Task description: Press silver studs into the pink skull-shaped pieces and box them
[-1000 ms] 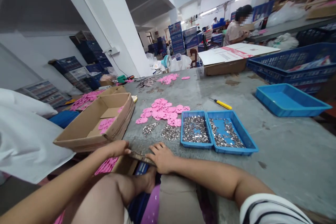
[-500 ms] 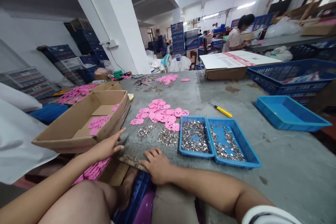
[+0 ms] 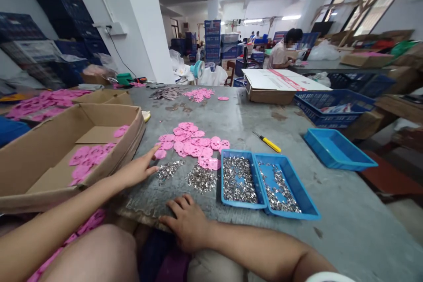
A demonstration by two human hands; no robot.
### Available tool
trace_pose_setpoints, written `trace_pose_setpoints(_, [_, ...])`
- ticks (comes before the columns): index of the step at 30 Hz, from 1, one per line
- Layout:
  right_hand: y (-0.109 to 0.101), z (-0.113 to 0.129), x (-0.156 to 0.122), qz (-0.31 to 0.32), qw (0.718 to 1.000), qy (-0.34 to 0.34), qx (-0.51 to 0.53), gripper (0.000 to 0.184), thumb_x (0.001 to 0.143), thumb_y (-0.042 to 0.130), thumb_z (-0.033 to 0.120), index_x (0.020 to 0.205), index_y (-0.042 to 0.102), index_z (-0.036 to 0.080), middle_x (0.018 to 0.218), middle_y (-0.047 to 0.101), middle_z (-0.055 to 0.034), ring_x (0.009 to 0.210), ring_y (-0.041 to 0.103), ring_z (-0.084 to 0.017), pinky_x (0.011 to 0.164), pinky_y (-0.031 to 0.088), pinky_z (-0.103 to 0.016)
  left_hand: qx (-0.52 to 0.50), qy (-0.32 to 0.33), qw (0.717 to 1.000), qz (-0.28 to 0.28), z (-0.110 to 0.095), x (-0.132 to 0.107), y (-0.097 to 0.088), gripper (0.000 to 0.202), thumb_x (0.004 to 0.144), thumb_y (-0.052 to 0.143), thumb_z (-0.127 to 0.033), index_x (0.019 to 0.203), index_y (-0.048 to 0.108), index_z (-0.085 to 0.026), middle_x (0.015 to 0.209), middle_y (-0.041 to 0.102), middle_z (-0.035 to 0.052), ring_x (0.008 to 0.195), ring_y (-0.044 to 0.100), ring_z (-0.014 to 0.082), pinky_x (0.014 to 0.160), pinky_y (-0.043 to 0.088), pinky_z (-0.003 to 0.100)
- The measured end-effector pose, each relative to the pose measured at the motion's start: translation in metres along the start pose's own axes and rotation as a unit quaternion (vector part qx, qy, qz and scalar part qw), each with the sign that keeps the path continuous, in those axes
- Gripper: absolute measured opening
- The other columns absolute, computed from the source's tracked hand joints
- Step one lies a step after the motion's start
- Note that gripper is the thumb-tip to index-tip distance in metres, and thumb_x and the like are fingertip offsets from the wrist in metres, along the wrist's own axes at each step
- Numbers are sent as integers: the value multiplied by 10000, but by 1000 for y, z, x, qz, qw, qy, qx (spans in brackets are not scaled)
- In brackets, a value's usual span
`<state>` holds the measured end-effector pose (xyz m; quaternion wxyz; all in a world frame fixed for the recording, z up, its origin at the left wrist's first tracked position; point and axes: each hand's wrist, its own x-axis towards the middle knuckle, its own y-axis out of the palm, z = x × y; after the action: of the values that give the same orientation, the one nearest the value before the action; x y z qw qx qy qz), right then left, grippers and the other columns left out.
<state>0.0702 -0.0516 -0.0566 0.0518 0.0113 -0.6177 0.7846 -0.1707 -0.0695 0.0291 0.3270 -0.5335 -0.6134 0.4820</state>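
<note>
Pink pieces (image 3: 190, 148) now lie closer to the left hand (image 3: 137, 171)

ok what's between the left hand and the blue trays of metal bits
Two heaps of metal bits lie between, with pink pieces just beyond them, in the head view.

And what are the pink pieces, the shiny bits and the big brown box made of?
The pink pieces look flat and fairly dull, maybe foam, felt or plastic; I can't tell which. The shiny bits are probably metal, since they glint silver, though coated plastic could too. The box seems to be cardboard: plain brown, dull, with creased walls.
</note>
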Motion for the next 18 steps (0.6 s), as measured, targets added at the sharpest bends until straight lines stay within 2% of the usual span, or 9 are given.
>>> trace_pose_setpoints(3, [0,2,-2,0,1000,5,17,606,801,667,408,1366,511,255,1449,454,-160,1279,447,-325,1073,331,-554,1,31,999,17,-10,21,3,771,845,432,-423,1529,197,-158,1243,645,160,1011,667,272,901,474,380])
trace_pose_setpoints(6, [5,1,-3,-4,996,25,89,545,791,698,461,1283,596,250,1429,507,-132,1282,463,-312,1087,324,-532,-2,58,998,32,-25,41,6,735,848,440,-361,1525,232,-162,1255,634,163,979,668,265,896,474,379])
trace_pose_setpoints(9, [22,-2,-3,-39,970,74,226,318,787,726,343,1083,698,231,1169,703,-37,1128,599,-195,1101,325,-397,-4,85,996,34,-34,54,9,709,858,439,-331,1523,251,-172,1197,658,148,888,664,248,832,486,364])
trace_pose_setpoints(12, [45,-5,-2,-58,944,95,311,164,775,708,222,939,722,222,933,767,12,909,680,-123,1069,333,-315,-32,119,992,12,-31,53,16,648,886,406,-333,1508,281,-202,1118,683,107,799,649,210,765,488,331])
trace_pose_setpoints(15, [60,-5,-3,-53,943,57,323,90,752,714,252,841,718,238,867,776,19,837,688,-128,1040,340,-319,-84,140,986,-13,-26,44,20,591,902,400,-349,1472,336,-208,1089,688,92,760,628,182,753,482,322])
trace_pose_setpoints(18, [61,-5,-6,-53,945,29,323,57,792,684,289,812,704,239,822,773,25,826,681,-123,1010,351,-316,-161,120,980,-7,-26,39,18,624,882,456,-366,1470,325,-203,1070,677,85,719,605,157,744,488,327])
